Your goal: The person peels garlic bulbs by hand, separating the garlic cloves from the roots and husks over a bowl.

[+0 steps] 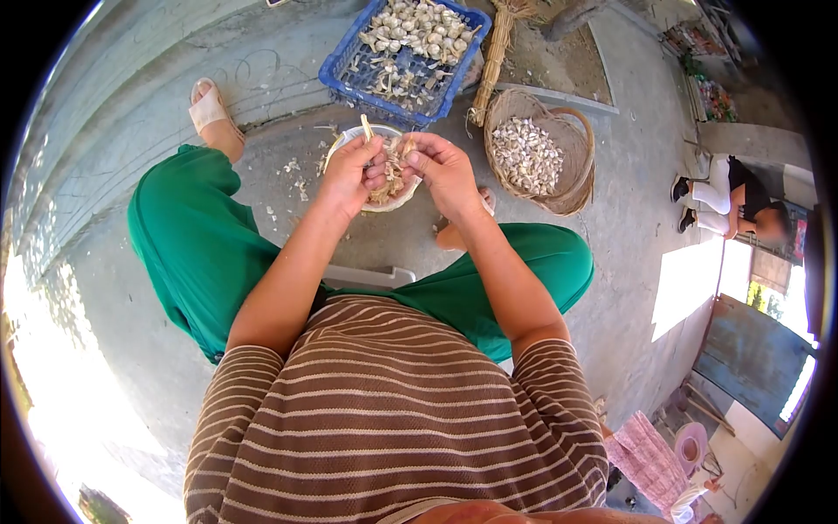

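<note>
My left hand is closed on a pale garlic stalk, whose end sticks up above the fingers. Close beside it, my right hand has its thumb and fingers pinched together; a small pale bit shows at the tips, too small to name. Both hands are over a white bowl, which holds garlic skins and scraps. Just beyond the bowl stands a blue plastic crate with whole garlic bulbs in it. Right of the bowl, a wicker basket contains many garlic cloves.
A straw broom lies beside the crate. Garlic skins are scattered on the concrete floor left of the bowl. Another person sits at the far right. Pink patterned cloth is at the lower right.
</note>
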Available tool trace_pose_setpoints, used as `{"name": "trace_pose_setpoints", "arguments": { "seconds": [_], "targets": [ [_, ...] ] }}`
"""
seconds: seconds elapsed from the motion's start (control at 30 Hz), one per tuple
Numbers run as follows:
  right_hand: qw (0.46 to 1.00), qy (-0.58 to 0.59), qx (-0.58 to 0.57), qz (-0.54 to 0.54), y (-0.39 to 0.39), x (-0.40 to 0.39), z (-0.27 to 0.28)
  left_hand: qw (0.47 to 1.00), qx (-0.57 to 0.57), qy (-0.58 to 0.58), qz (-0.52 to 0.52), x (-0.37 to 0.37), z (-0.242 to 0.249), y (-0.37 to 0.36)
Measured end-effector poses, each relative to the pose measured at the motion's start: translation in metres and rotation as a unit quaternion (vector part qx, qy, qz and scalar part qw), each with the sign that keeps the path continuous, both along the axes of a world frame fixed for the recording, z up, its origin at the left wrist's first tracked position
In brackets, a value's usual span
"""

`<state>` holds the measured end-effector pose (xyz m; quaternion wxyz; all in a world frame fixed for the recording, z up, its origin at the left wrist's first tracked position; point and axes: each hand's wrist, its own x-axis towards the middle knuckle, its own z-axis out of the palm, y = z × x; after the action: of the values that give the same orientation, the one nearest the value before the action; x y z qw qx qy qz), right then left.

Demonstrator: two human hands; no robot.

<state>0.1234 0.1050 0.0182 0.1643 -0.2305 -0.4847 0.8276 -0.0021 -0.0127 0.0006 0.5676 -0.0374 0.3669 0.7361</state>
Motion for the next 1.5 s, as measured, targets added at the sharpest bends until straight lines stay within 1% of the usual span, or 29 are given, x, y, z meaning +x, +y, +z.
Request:
{"name": "trace_pose_setpoints", "arguments": {
  "seconds": [0.03, 0.1, 0.13, 0.17, 0.2, 0.23, 0.27, 0.3, 0.33, 0.37, 0.4, 0.43, 0.47, 0.5, 0.57, 0.6, 0.7, 0.77, 0.93, 1.0, 1.13, 1.2, 1.23, 1.27, 1.3, 1.37, 1.4, 1.43, 1.5],
  "targets": [
    [0.997, 0.005, -0.059, -0.057, 0.003, 0.001, -0.006, 1.0, 0.0, 0.001, 0.0, 0.0, -0.002, 0.0],
    [0.976, 0.051, -0.121, -0.174, 0.024, 0.008, -0.02, 0.998, 0.025, -0.055, 0.01, -0.002, -0.005, 0.001],
    [0.948, 0.105, -0.156, -0.258, 0.037, 0.01, -0.02, 0.998, 0.025, -0.055, 0.01, -0.002, -0.003, 0.001],
    [0.915, 0.119, -0.163, -0.35, 0.053, 0.015, -0.018, 0.999, 0.036, -0.03, 0.011, -0.001, -0.001, 0.001],
    [0.915, 0.119, -0.163, -0.349, 0.066, 0.02, -0.014, 0.999, 0.047, -0.006, 0.011, 0.001, 0.002, 0.001],
    [0.895, 0.128, -0.201, -0.376, 0.076, 0.024, -0.01, 0.999, 0.048, -0.006, 0.011, 0.004, 0.005, 0.002],
    [0.873, 0.139, -0.238, -0.403, 0.084, 0.026, -0.008, 0.999, 0.035, 0.04, 0.0, 0.007, 0.007, 0.003],
    [0.904, 0.103, -0.221, -0.352, 0.078, 0.024, -0.004, 0.996, 0.022, 0.086, -0.011, 0.008, 0.009, 0.005],
    [0.904, 0.104, -0.22, -0.353, 0.071, 0.021, -0.003, 0.996, 0.023, 0.087, -0.012, 0.01, 0.008, 0.006],
    [0.954, 0.045, -0.147, -0.257, 0.061, 0.019, -0.004, 0.986, -0.002, 0.164, -0.032, 0.012, 0.005, 0.006],
    [0.985, -0.017, -0.072, -0.155, 0.049, 0.016, -0.006, 0.969, -0.028, 0.24, -0.051, 0.014, 0.002, 0.005],
    [0.994, -0.027, -0.017, -0.108, 0.035, 0.01, -0.001, 0.969, -0.029, 0.239, -0.052, 0.015, 0.003, 0.005],
    [0.997, -0.037, 0.037, -0.061, 0.024, 0.004, 0.005, 0.958, -0.037, 0.271, -0.082, 0.015, 0.004, 0.004],
    [0.997, -0.038, 0.035, -0.061, 0.015, 0.0, 0.007, 0.945, -0.045, 0.303, -0.112, 0.016, 0.004, 0.004],
    [0.989, -0.04, 0.137, 0.027, 0.006, -0.007, 0.011, 0.937, -0.038, 0.33, -0.108, 0.018, 0.0, 0.004],
    [0.989, -0.041, 0.137, 0.028, 0.008, -0.008, 0.007, 0.928, -0.032, 0.357, -0.103, 0.019, 0.001, 0.004],
    [0.983, -0.078, 0.157, 0.048, 0.012, -0.01, -0.002, 0.922, -0.053, 0.374, -0.088, 0.022, 0.003, 0.003],
    [0.994, -0.068, 0.076, 0.031, 0.014, -0.011, 0.003, 0.925, -0.063, 0.364, -0.082, 0.018, 0.002, 0.002],
    [0.993, -0.052, 0.086, 0.061, 0.007, -0.008, 0.012, 0.929, -0.083, 0.358, -0.046, 0.016, 0.007, 0.004],
    [0.994, -0.057, 0.076, 0.06, 0.008, -0.006, 0.01, 0.946, -0.047, 0.316, -0.053, 0.015, 0.005, 0.002],
    [0.996, -0.048, 0.053, 0.06, 0.008, 0.0, 0.006, 0.951, -0.041, 0.299, -0.059, 0.018, 0.009, -0.001],
    [0.997, -0.045, 0.045, 0.054, 0.006, 0.001, 0.006, 0.967, -0.056, 0.239, -0.066, 0.017, 0.008, -0.004],
    [0.998, -0.042, 0.017, 0.045, 0.004, 0.001, 0.005, 0.966, -0.055, 0.243, -0.067, 0.016, 0.007, -0.005],
    [0.999, -0.037, -0.01, 0.037, 0.003, 0.0, 0.004, 0.977, -0.041, 0.2, -0.058, 0.015, 0.005, -0.005],
    [0.999, -0.035, -0.008, 0.036, 0.002, 0.0, 0.006, 0.986, -0.027, 0.157, -0.048, 0.014, 0.004, -0.005],
    [0.996, -0.017, -0.078, 0.029, -0.001, -0.002, 0.01, 0.987, -0.026, 0.153, -0.046, 0.016, 0.0, -0.004],
    [0.997, -0.013, -0.077, 0.027, -0.002, -0.002, 0.011, 0.988, -0.025, 0.145, -0.043, 0.017, 0.002, -0.004],
    [0.996, -0.02, -0.084, 0.023, -0.002, -0.003, 0.011, 0.988, -0.023, 0.148, -0.045, 0.018, 0.004, -0.003],
    [0.996, -0.024, -0.09, 0.015, -0.002, -0.004, 0.008, 0.972, -0.042, 0.222, -0.066, 0.02, 0.009, -0.002]
  ]
}}
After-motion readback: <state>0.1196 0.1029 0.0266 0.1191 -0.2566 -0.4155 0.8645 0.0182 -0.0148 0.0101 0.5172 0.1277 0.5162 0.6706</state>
